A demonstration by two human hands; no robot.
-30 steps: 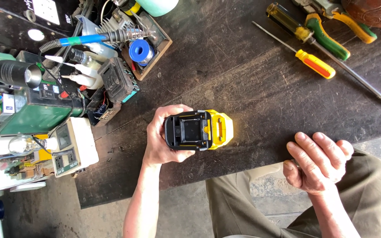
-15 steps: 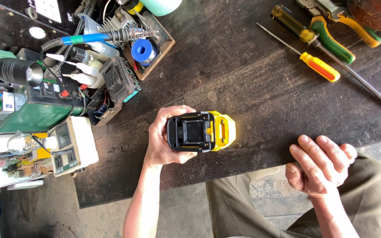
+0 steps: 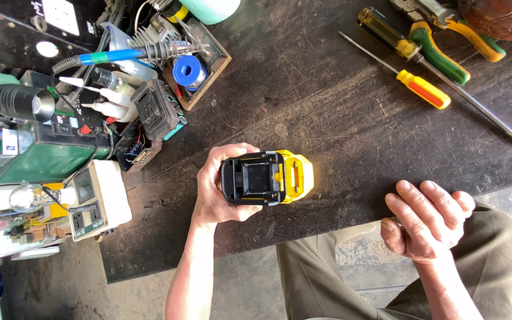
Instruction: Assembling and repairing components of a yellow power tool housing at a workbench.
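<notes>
Black/yellow battery pack [image 3: 266, 178], centre of frame, just above the near edge of the dark workbench [image 3: 339, 118]. Black terminal face w/ slide rails turned up toward camera; yellow end points to frame right.

Left hand [image 3: 217, 188] grasping the pack from its left end: fingers wrapped over top and bottom edges, thumb under near side. Pack looks lifted or tipped off bench, can't tell if it touches.

Right hand [image 3: 425, 220] lower right, at bench edge over the knee, fingers loosely curled, holding nothing; well apart from pack.

Judgement: for inspecting the rail face, grip is fair but one-handed. Better to keep fingers off the terminal slots, hold by the side walls, and keep pack over the bench, not over the gap, in case it slips.

Outward: orange-handled screwdriver [image 3: 425, 89] and green-handled pliers [image 3: 440, 53] upper right, long thin driver shaft beside them. Blue solder spool [image 3: 186, 70] in small wooden tray, upper left-centre. Green box unit [image 3: 48, 154] and white meter [image 3: 97, 198] clutter left side.
</notes>
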